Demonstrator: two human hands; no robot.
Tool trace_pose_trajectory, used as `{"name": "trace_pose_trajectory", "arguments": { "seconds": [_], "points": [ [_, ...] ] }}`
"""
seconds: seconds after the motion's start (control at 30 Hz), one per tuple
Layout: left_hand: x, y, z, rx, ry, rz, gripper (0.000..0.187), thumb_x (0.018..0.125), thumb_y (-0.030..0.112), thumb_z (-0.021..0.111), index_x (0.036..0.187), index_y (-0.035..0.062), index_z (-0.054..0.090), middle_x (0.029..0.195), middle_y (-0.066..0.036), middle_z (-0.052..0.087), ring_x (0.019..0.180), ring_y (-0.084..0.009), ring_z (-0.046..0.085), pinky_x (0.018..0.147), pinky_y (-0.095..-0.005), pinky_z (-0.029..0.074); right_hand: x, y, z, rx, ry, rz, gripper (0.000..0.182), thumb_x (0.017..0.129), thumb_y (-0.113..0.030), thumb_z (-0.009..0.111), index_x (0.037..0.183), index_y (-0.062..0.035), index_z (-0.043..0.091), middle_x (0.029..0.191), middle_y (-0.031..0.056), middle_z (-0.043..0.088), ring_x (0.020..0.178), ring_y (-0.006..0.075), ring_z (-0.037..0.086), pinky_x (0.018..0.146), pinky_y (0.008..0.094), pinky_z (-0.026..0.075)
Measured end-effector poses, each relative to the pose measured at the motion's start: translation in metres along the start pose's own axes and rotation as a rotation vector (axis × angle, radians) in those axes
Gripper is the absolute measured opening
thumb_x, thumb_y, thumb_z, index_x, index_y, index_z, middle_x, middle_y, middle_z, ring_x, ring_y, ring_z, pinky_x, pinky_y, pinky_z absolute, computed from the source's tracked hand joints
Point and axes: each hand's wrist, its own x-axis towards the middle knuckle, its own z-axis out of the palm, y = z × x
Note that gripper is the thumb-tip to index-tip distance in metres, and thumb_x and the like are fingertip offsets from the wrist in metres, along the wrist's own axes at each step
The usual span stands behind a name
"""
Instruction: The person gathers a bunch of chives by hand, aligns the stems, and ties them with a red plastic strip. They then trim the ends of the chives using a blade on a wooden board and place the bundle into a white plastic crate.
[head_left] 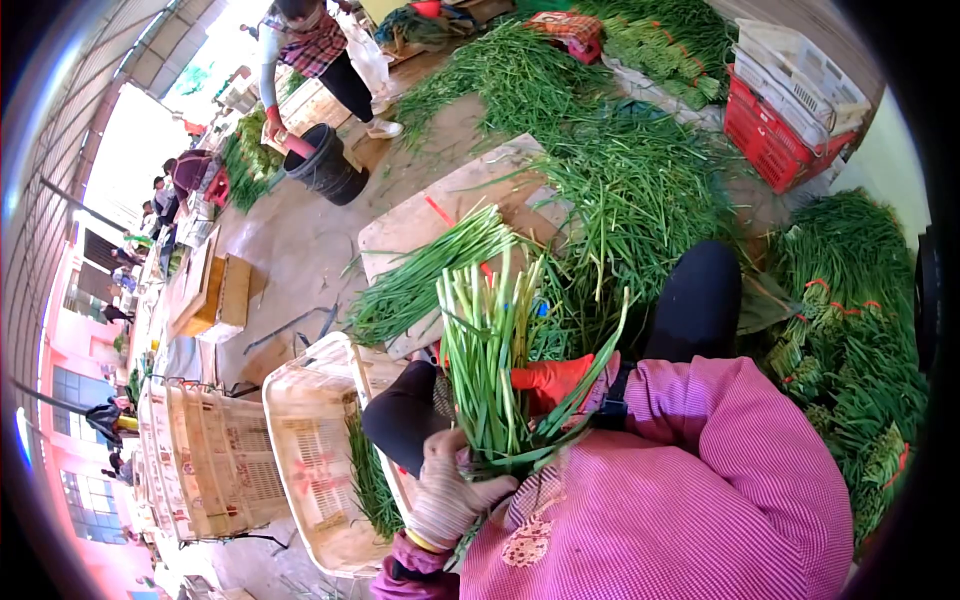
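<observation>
A bunch of garlic chives (480,330) stands upright over my lap, its pale cut ends up and its leaves bending down near my body. My right hand (550,384), in a red glove, is closed around the bunch from the right side. In a pale striped glove, my left hand (446,492) grips the leafy lower part, with its thumb along the leaves. Just ahead, a loose sheaf of chives (432,272) lies on a wooden board (395,232), with red ties near it.
A large heap of chives (630,190) spreads ahead to the right. Tied bundles (850,320) lie at the far right. White crates (315,465) stand at left, and red and white crates (785,115) at upper right. A person (318,50) reaches into a black bucket (330,170).
</observation>
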Motion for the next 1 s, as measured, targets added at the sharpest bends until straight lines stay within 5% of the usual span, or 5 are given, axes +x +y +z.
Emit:
{"name": "trace_pose_trajectory", "arguments": {
  "seconds": [0.23,0.5,0.87,0.93,1.0],
  "points": [
    [0.040,0.011,0.017,-0.880,0.029,-0.025,0.124,0.071,-0.014,0.072,0.153,0.0141,-0.016,0.150,-0.016,0.027,0.133,-0.0236,0.037,0.108,-0.0355,0.037,-0.005,-0.006,0.026,-0.235,0.092,-0.095,0.057,0.092,-0.049,0.061,0.131,-0.0084,0.056,0.116,0.0056,0.067,0.098,0.0180,0.065,0.087,0.0374,0.053],
    [0.049,-0.045,0.043,-1.413,-0.132,-0.651,0.053,0.081,0.055,0.069,0.104,0.0071,0.063,0.090,-0.001,0.065,0.086,-0.0158,0.062,0.076,-0.0275,0.051,-0.032,-0.021,0.024,-0.867,0.281,-0.061,0.056,0.090,-0.051,0.065,0.129,-0.0107,0.061,0.096,0.0003,0.066,0.083,0.0115,0.059,0.079,0.0317,0.050],
    [0.040,-0.041,0.066,-1.589,-0.416,-0.580,0.078,0.078,0.046,0.078,0.136,0.0025,0.049,0.125,-0.010,0.062,0.110,-0.0224,0.061,0.097,-0.0357,0.050,-0.024,-0.033,-0.011,-1.077,0.157,-0.226,0.051,0.093,-0.050,0.061,0.120,-0.0067,0.064,0.106,0.0071,0.068,0.097,0.0175,0.062,0.085,0.0354,0.051],
    [0.041,-0.046,0.073,-1.592,-0.399,-0.570,0.076,0.078,0.042,0.079,0.136,0.0024,0.049,0.125,-0.011,0.062,0.109,-0.0227,0.062,0.098,-0.0365,0.049,-0.041,-0.072,0.025,-1.273,0.422,0.298,0.060,0.089,-0.059,0.061,0.115,-0.0047,0.066,0.098,0.0090,0.070,0.093,0.0205,0.063,0.087,0.0353,0.050],
    [0.044,-0.030,0.067,-1.563,-0.304,-0.509,0.074,0.078,0.036,0.081,0.136,0.0029,0.049,0.124,-0.010,0.063,0.108,-0.0230,0.063,0.097,-0.0366,0.050,-0.047,-0.077,0.004,-1.143,0.657,-0.061,0.057,0.089,-0.058,0.062,0.109,-0.0040,0.066,0.089,0.0092,0.069,0.085,0.0204,0.063,0.080,0.0341,0.050]
  ]
}}
